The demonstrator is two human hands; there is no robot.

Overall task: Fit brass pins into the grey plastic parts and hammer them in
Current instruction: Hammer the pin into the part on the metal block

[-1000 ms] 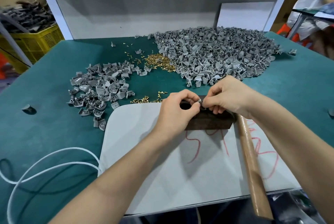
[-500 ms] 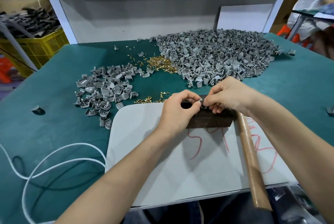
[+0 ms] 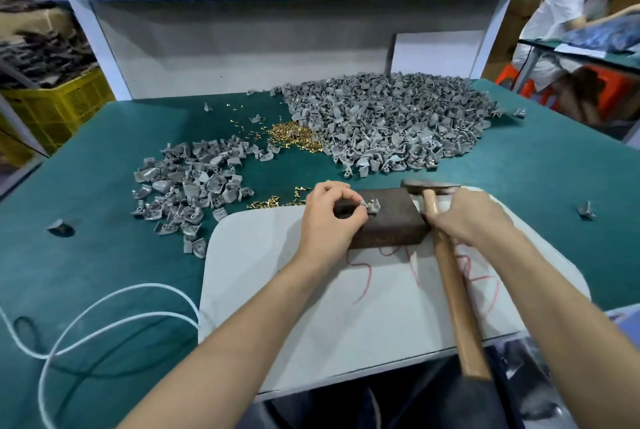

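Brass glints where the pin (image 3: pixel 372 202) stands, seemingly only loosely seated, in the grey plastic part (image 3: pixel 370 208). A glancing blow from the hammer (image 3: pixel 450 276) could tip or bend it, or catch the fingertips steadying the piece. The part rests on top of the dark block (image 3: pixel 391 229), towards its left end, pinched from the left by the left hand (image 3: pixel 329 217). The right hand (image 3: pixel 474 217), just right of the block, curls round the hammer handle close under the head.

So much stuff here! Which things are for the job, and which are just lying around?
In use: left hand pinching grey part; dark block; hammer in right hand; brass pins; pile of grey parts.
Lying about: white cable; yellow crate.
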